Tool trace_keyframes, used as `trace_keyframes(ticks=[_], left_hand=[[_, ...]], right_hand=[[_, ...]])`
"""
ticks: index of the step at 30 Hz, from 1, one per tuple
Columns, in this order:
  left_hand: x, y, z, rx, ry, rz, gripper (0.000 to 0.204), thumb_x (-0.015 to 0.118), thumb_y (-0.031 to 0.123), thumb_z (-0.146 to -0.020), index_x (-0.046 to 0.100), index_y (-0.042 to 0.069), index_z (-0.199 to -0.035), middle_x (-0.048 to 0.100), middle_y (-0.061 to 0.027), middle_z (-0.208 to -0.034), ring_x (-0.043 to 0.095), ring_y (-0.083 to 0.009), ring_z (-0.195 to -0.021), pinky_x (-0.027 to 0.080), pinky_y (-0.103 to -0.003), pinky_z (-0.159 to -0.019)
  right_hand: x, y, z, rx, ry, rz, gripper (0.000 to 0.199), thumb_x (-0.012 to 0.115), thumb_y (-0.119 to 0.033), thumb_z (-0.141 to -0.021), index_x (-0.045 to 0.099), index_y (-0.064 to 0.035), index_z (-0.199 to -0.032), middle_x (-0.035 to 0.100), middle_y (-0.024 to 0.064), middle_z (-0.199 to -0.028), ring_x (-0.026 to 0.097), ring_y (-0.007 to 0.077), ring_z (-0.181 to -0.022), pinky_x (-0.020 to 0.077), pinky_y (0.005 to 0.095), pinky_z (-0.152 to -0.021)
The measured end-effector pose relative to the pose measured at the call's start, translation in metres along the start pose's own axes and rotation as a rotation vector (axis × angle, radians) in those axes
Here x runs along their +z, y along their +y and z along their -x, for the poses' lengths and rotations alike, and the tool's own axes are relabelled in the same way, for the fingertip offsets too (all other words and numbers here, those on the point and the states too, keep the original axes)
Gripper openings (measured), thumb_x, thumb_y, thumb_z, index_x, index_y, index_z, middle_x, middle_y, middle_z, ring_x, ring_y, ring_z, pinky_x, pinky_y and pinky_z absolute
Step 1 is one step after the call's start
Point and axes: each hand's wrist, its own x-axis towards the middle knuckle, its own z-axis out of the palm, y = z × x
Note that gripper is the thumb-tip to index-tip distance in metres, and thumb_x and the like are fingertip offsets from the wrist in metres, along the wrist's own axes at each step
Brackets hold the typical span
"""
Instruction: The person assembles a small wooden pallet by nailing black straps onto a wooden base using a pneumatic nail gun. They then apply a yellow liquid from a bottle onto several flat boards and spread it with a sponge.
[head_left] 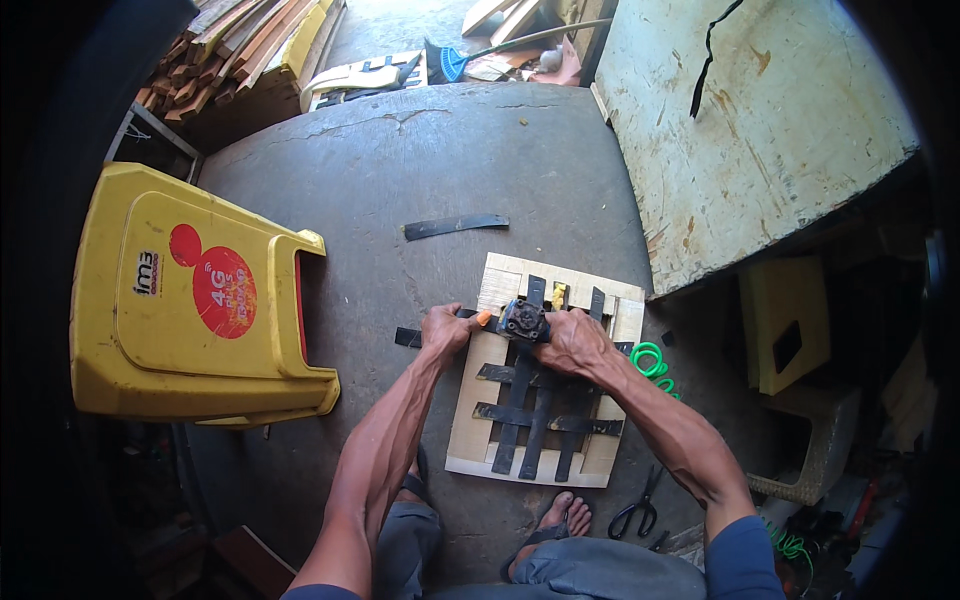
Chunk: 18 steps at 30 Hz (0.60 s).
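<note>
A pale wooden frame (466, 435) lies flat on the floor before my feet, crossed by woven black rubber strips (540, 425). My right hand (578, 342) is wrapped round a dark air stapler (522, 320) that stands over the frame's upper left part; its nose is hidden beneath its body. At the frame's left edge, my left hand (445, 328) pinches a black strip (408, 338) running across that edge toward the tool. The strip's loose end sticks out to the left of my hand. A green coiled air hose (650, 362) shows beside my right forearm.
A yellow plastic stool (200, 300) lies at the left. One loose black strip (456, 227) rests on the floor beyond the frame. Scissors (636, 514) lie by my right foot. A worn pale board (750, 130) fills the far right; stacked wood (240, 50) and a blue broom (452, 64) stand farther back.
</note>
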Motion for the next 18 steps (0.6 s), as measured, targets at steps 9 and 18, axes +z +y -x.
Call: trace_keyframes(ticks=[9, 18], left_hand=[[-0.007, -0.005, -0.021, 0.037, -0.085, -0.056, 0.066, 0.087, 0.031, -0.077, 0.067, -0.004, -0.129, 0.075, -0.0117, -0.110, 0.070, -0.0193, -0.097, 0.052, -0.033, -0.084], [-0.013, -0.003, 0.005, -0.110, 0.014, 0.149, 0.076, 0.080, 0.019, -0.082, 0.050, -0.006, -0.147, 0.062, -0.0221, -0.140, 0.061, -0.0285, -0.127, 0.046, -0.036, -0.106]], right_hand=[[0.009, -0.004, -0.019, -0.051, 0.005, 0.056, 0.033, 0.065, -0.025, -0.080, 0.073, 0.0013, -0.099, 0.070, 0.0295, -0.079, 0.072, 0.0465, -0.081, 0.0597, 0.0513, -0.079], [0.000, 0.084, 0.111, 0.334, 0.284, -0.077, 0.027, 0.065, -0.020, -0.081, 0.071, -0.0071, -0.104, 0.072, 0.0271, -0.087, 0.070, 0.0472, -0.090, 0.0569, 0.0531, -0.080]])
